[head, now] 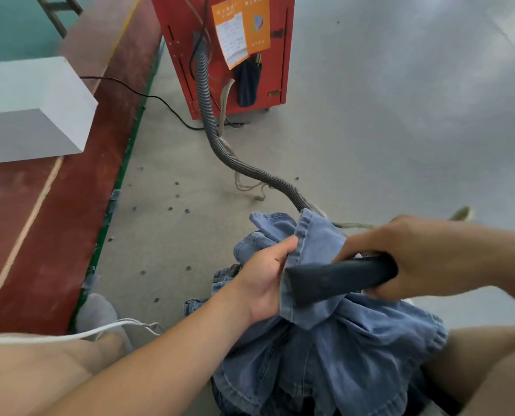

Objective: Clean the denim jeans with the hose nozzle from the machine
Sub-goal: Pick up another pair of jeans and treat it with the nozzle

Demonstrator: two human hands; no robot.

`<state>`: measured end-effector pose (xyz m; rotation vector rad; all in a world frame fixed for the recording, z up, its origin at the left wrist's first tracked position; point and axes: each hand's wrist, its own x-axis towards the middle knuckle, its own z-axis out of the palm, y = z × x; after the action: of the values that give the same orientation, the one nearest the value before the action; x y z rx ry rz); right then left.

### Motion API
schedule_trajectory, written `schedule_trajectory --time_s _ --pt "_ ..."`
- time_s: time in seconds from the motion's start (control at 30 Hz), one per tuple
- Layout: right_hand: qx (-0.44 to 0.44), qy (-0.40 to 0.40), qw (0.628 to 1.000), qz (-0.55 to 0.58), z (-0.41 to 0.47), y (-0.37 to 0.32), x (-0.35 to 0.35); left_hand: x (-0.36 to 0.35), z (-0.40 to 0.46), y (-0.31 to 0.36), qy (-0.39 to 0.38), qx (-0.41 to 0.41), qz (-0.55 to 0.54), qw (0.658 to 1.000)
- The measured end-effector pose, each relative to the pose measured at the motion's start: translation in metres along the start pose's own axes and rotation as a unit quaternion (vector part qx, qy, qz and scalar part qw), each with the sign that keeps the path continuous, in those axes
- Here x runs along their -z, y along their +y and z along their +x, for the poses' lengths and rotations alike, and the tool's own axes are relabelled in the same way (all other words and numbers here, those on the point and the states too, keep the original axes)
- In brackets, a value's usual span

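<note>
Both hands were busy over the lap. Left hand (265,279) pinched a fold of the denim jeans (319,334), thumb on top and fingers curled beneath the cloth. Right hand (406,256) was wrapped around the dark hose nozzle (337,279), whose flat mouth pressed against the held fold. Most of the jeans lay bunched across the person's legs. Behind them a grey ribbed hose (220,145) ran over the concrete floor (385,130) to the red machine (187,31), with a white box (31,109) off to the left.
</note>
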<state>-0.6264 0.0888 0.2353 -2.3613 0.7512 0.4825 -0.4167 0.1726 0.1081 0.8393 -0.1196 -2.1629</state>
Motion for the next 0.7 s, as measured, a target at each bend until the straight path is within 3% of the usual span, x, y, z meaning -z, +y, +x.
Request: schedule_trajectory --time_s 0.1,0.23,0.3,0.4,0.53,0.63,0.7 --pt "0.008 0.052 0.997 0.048 -0.002 -0.001 0.007 0.005 -0.003 0.001 -0.043 -0.044 0.038 0.997" --pt "-0.083 0.171 0.97 0.154 -0.022 0.025 0.034 0.019 -0.011 -0.004 0.004 -0.148 0.195 0.97" --pt "-0.122 0.151 0.969 0.15 -0.03 0.037 0.043 0.026 -0.013 -0.008 0.048 -0.208 0.317 0.924" --pt "-0.173 0.068 0.972 0.144 -0.035 0.05 0.043 0.03 -0.014 -0.01 0.128 -0.317 0.476 0.811" --pt "-0.161 -0.022 0.978 0.131 -0.03 0.058 0.033 0.029 -0.02 -0.017 0.168 -0.444 0.546 0.69" --pt "-0.136 -0.036 0.982 0.126 -0.027 0.061 0.03 0.031 -0.021 -0.017 0.206 -0.487 0.53 0.663" --pt "-0.131 -0.031 0.984 0.118 -0.024 0.058 0.028 0.032 -0.02 -0.016 0.226 -0.491 0.508 0.67"
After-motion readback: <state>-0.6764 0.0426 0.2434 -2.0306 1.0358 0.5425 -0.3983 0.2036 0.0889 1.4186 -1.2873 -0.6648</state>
